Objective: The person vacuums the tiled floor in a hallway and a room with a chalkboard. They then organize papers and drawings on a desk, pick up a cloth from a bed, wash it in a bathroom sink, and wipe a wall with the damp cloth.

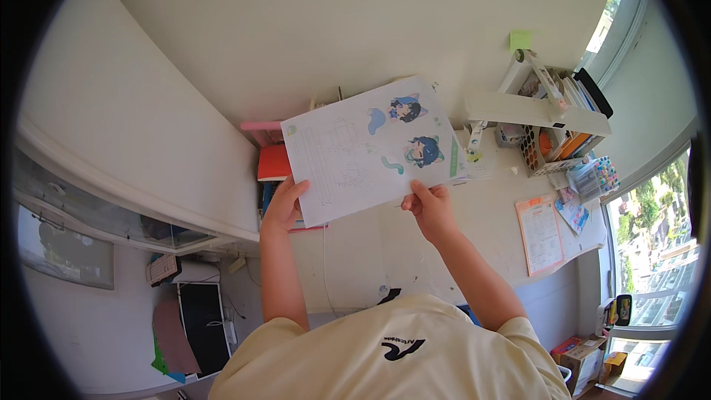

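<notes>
Both hands hold up a white paper sheet [355, 178] above the desk, tilted across the view. Printed on it are two coloured cartoon heads with animal ears, a blue tail and a green tail shape, beside faint pencil sketches and ruled lines. My left hand [284, 204] pinches the sheet's lower left corner, thumb on top. My right hand [430, 205] grips the lower edge near the right corner, thumb on the front and fingers curled beneath. A thin dark tip shows beside the right fingers; I cannot tell what it is. Part of the desk behind the sheet is hidden.
A red book [273, 162] tops a stack at the left. A white desk lamp [533, 108] overhangs the right side, near a perforated organizer [534, 155] with books and a clear box of markers [597, 178]. An orange-bordered printed sheet [539, 235] lies near the desk's right end. A white cable [325, 266] crosses the desk.
</notes>
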A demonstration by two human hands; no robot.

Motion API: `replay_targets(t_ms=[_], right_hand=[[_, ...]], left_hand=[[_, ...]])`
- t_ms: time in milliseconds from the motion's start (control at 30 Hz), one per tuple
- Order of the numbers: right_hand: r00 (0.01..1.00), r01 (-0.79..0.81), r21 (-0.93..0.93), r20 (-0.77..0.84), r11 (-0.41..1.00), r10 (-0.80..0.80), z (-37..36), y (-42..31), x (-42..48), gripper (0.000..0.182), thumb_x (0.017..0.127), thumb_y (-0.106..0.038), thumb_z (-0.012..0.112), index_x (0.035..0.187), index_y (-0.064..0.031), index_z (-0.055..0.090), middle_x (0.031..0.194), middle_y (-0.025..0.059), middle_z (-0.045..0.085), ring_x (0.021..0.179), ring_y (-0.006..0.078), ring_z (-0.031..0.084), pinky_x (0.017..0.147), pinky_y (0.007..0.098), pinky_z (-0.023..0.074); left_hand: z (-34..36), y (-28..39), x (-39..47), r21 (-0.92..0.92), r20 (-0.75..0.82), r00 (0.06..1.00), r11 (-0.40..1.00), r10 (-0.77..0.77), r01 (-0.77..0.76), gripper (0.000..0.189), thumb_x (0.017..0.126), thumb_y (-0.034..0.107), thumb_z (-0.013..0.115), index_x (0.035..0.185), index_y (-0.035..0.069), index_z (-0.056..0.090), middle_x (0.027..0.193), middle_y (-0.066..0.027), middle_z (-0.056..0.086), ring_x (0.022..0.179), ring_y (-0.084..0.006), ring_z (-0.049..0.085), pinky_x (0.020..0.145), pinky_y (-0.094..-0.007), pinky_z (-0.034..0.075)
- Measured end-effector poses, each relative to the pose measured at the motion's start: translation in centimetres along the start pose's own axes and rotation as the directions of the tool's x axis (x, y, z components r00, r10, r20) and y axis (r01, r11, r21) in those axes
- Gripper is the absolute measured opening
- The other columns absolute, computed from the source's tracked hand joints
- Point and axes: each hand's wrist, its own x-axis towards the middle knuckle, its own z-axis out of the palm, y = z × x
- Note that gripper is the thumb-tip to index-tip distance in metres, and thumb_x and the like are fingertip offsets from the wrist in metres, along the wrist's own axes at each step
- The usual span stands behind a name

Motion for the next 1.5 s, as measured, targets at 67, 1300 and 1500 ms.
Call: replay_targets(t_ms=[67,1300,1500], right_hand=[[0.999,0.018,-0.033,-0.046,0.999,-0.019,2.0,-1.5,2.9,0.011,0.088,-0.010,0.048,0.092,-0.0001,0.051,0.070,0.0059,0.056,0.059,0.0148,0.056,0.055,0.0272,0.0438],[-0.088,-0.677,-0.088,-0.976,0.731,-0.199,-42.5,3.8,-8.9,0.068,0.067,-0.028,0.073,0.118,0.0006,0.038,0.110,0.0233,0.052,0.102,0.0343,0.052,0.086,0.0379,0.0446],[-0.045,-0.121,-0.007,-0.999,0.993,-0.012,-49.7,5.1,-8.4,0.079,0.064,-0.032,0.074,0.120,0.0055,0.033,0.116,0.0229,0.049,0.103,0.0334,0.052,0.086,0.0364,0.0440]], left_hand=[[-0.5,1.0,2.1,0.034,-0.067,0.998,0.999,-0.020,0.023,0.034,0.082,0.014,0.054,0.114,0.004,0.047,0.097,-0.0053,0.059,0.077,-0.0116,0.057,0.057,-0.0254,0.047],[3.0,-10.1,3.3,0.810,-0.192,0.601,0.472,0.775,-0.349,0.025,0.087,0.008,0.047,0.111,0.003,0.041,0.106,-0.0085,0.048,0.093,-0.0160,0.050,0.084,-0.0280,0.040],[8.1,-12.3,3.1,0.482,-0.288,0.813,0.810,0.507,-0.334,0.028,0.085,0.002,0.046,0.112,0.002,0.038,0.119,-0.0077,0.040,0.090,-0.0153,0.050,0.083,-0.0283,0.039]])
